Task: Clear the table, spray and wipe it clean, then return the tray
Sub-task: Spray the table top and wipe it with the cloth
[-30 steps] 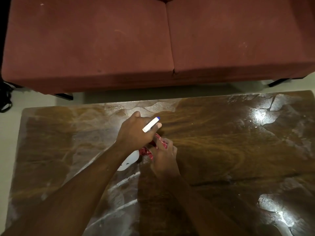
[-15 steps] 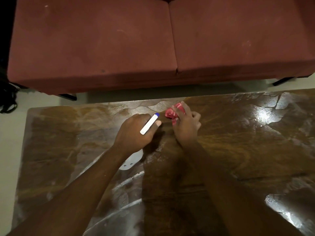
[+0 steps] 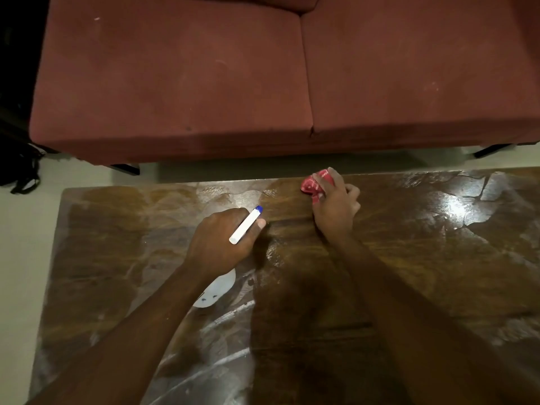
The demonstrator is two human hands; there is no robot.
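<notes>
A dark wooden table (image 3: 409, 258) fills the lower part of the head view, its top streaked and wet. My left hand (image 3: 222, 244) grips a white spray bottle (image 3: 217, 289), whose white nozzle with a blue tip (image 3: 247, 225) sticks out above my fingers. The bottle's body shows below my wrist. My right hand (image 3: 336, 206) presses a bunched red cloth (image 3: 314, 187) onto the table near its far edge, fingers curled round it.
A dark red sofa (image 3: 263, 83) stands just beyond the table's far edge, with a strip of pale floor (image 3: 23, 229) between and to the left. A black bag or strap (image 3: 20, 173) lies on the floor at far left.
My right hand has swept the red cloth away from me, from beside the bottle up to the table's far edge. My left hand and the bottle have stayed about in place.
</notes>
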